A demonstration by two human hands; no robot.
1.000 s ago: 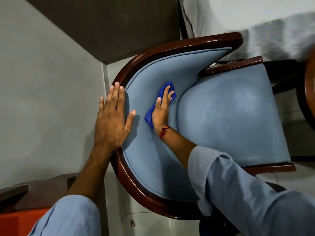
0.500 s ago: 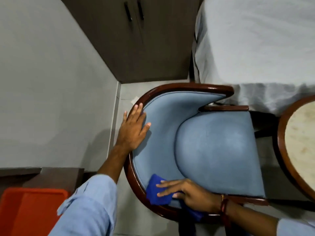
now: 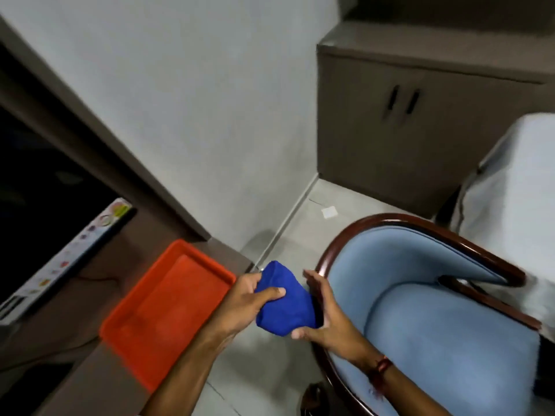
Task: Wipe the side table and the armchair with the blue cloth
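Closest to me, between the orange tray (image 3: pixel 168 298) and the armchair (image 3: pixel 444 319), I have the blue cloth (image 3: pixel 283 304) bunched up in both hands above the grey floor (image 3: pixel 300 235). My left hand (image 3: pixel 240 307) is clamped on its near-left side, thumb pressed across the top of the fabric; my right hand (image 3: pixel 326 318) cups the other side, thumb under the bundle and fingers (image 3: pixel 313 282) lying along its far edge. So the cloth is off every surface just now, held in the air just beside the chair's dark wooden rail (image 3: pixel 326 262). To my left the tray sits empty on a brown tabletop (image 3: pixel 75 295), with a flat printed box (image 3: pixel 69 259) a little further along it. I judge I am folding or regathering the cloth, either to expose a fresh face or to put it down in the tray. From this view I cannot say whether the blue seat and backrest are clean, and the side table is not visible, so I cannot tell what is left. Further back stand a brown cabinet (image 3: pixel 420 130) and a white-covered bed (image 3: pixel 522 187) at the right edge.
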